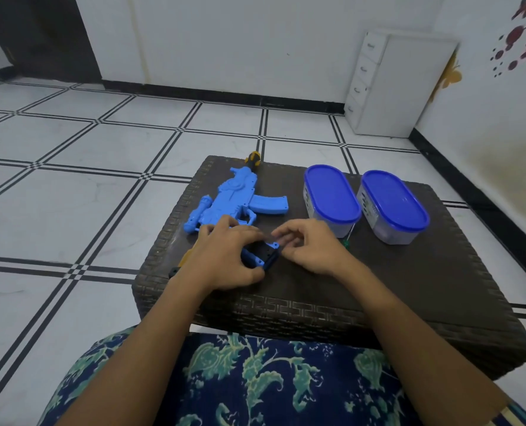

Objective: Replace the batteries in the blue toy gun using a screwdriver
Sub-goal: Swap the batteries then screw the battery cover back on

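Observation:
A blue toy gun (234,198) lies on a dark wicker table (409,281), muzzle pointing away from me. My left hand (224,256) grips the gun's handle end (260,256), where a dark open compartment shows. My right hand (310,247) sits just right of that compartment with its fingers curled and pinched together at its edge; what they pinch is blurred. A screwdriver with a green handle (346,242) lies on the table behind my right hand, mostly hidden. Another tool with a black and yellow handle (253,158) pokes out beyond the gun.
Two clear tubs with blue lids (332,193) (393,201) stand at the table's back right. A small yellowish piece (186,256) lies left of my left wrist. The table stands on a tiled floor; a white drawer unit (393,84) is in the far corner.

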The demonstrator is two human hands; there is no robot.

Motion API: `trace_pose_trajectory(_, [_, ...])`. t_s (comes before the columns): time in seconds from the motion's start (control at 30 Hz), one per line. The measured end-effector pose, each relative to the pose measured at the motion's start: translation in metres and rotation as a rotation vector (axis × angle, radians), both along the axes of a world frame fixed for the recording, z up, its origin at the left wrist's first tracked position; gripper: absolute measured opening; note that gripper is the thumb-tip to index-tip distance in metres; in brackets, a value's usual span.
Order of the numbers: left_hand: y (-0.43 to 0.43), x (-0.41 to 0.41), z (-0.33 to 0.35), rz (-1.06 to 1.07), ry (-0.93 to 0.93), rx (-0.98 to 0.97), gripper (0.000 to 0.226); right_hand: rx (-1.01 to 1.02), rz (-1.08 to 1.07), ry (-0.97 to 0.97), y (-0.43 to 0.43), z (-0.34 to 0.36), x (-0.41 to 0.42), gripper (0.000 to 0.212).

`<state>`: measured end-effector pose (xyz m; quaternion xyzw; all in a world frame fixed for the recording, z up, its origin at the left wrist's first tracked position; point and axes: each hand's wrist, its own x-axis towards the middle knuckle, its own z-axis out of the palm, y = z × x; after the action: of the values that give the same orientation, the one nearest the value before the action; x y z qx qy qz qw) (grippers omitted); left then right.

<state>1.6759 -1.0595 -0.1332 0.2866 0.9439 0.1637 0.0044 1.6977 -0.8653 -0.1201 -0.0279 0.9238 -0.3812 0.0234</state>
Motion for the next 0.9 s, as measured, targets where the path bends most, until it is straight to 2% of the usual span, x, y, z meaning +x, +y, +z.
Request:
trace_pose_trajectory(0.1, [0.000,0.002,0.001,-0.008,-0.008,0.011,0.068,0.091,-0.184,0.059,0.016,0.001,0.001,0.026])
trace_pose_trajectory(0.2, [0.000,0.003,0.002,-0.004,-0.004,0.040,0.063,0.244,-0.323,0.021,0.029,-0.001,0.002,0.031])
trace_pose_trajectory(0.33, [0.002,0.003,0.003,0.005,0.006,0.027,0.060,0.331,-0.289,-0.053,0.024,-0.006,0.003,0.039])
trace_pose_trajectory(0.63, [0.004,0.004,0.004,0.021,0.009,0.037,0.058,0.491,-0.218,0.014,0.001,-0.012,0.000,0.034])
trace_pose_trajectory(0.9, [0.004,-0.001,0.000,0.108,-0.014,0.087,0.034,0.404,-0.290,-0.019,0.003,-0.013,-0.003,0.011])
